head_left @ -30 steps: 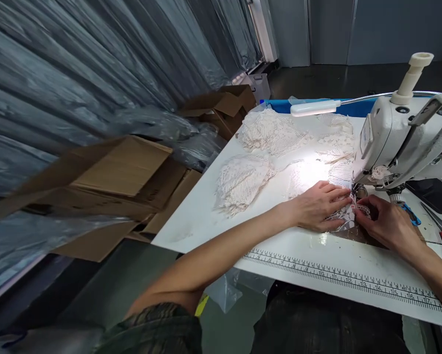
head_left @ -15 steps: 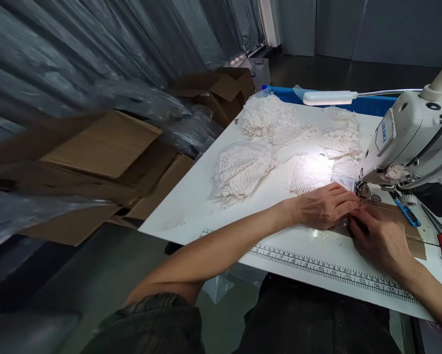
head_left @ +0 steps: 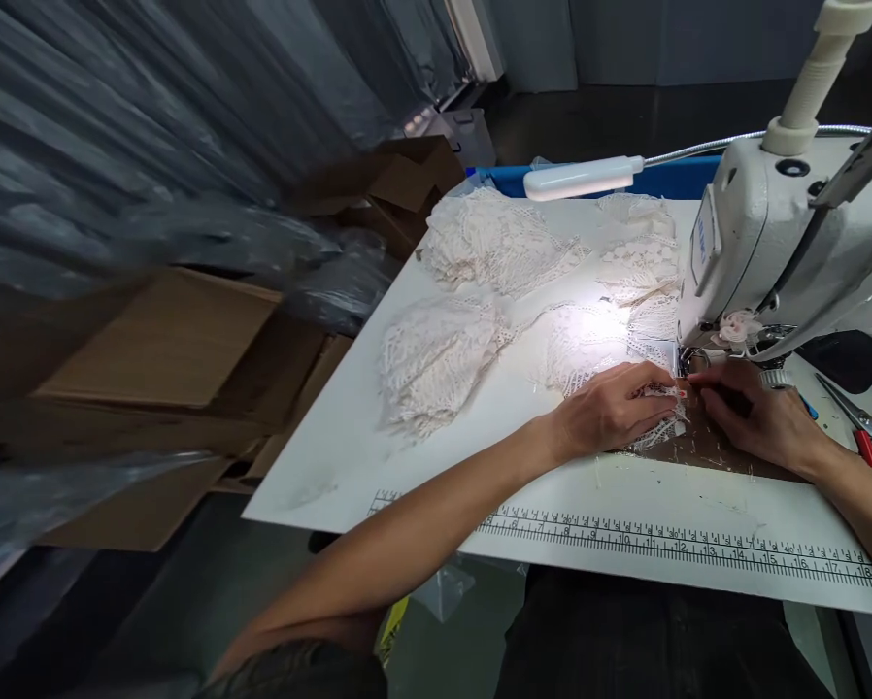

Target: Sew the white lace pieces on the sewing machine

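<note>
Lace [head_left: 661, 435] lay at the sewing machine [head_left: 746, 238], seemingly part-done; your left hand [head_left: 615, 413] rested on it, fingers half spread; your right hand's [head_left: 763, 413] fingertips bunched, hold unclear; lace heaps [head_left: 440, 359] sat left, whether finished you couldn't tell.

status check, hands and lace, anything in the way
Left hand on lace. Right hand close by sewing machine, grip unclear. Scissors off right, apparently not blocking.

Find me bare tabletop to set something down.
Bare: the left corner of the white tabletop, bordered by the nearer lace pile and left forearm, plus a smaller patch between that pile and the left hand. Crowded: at the sewing machine, with the brown sheet and right hand; farther right, scissors.
</note>
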{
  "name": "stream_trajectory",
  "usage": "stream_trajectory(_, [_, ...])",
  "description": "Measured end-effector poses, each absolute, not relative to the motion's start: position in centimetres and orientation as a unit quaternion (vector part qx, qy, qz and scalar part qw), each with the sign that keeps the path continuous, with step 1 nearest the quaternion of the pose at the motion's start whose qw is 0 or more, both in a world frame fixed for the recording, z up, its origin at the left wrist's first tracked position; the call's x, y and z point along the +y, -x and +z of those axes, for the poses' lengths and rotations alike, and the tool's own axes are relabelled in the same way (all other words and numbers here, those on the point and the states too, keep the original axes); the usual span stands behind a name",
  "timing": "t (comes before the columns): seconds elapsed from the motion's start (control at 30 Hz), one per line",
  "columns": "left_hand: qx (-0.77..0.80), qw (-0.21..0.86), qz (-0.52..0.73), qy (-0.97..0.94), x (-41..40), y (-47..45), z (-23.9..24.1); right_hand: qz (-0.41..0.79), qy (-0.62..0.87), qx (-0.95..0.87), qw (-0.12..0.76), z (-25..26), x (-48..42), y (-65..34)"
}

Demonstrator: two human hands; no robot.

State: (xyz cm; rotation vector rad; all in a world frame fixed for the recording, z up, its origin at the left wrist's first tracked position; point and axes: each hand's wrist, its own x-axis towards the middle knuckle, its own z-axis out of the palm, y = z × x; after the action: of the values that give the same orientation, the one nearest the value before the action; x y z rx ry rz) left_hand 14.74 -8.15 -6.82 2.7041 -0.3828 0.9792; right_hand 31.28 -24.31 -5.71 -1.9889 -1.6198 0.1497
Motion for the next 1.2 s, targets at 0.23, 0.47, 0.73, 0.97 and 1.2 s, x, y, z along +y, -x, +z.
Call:
stream_trajectory(0.23, [-0.153,0.077,0.332,-0.928,-8.5,-15.2,-6.6,-0.034,0.723,-0.678,0.13,-6.3,-24.4,-30.7])
stream_trajectory(0.47, [-0.164,0.041,0.313,-0.935,-8.3,-15.4,-7.0,-0.021,0.734,-0.666,0.131,-6.2,-24.4,-30.2])
stream_trajectory(0.73, [-0.156,0.105,0.326,-0.926,-8.3,-15.1,-7.5,0.097,0.74,-0.601,0.286,-5.6,-25.3,-30.5])
stream_trajectory(0.97, [-0.151,0.118,0.318,-0.928,-8.2,-15.1,-7.6,0.09,0.742,-0.592,0.302,-5.3,-25.0,-30.3])
stream_trajectory(1.2, [-0.131,0.097,0.287,-0.944,-8.2,-15.0,-7.5,0.044,0.719,-0.644,0.258,-5.8,-25.3,-30.7])
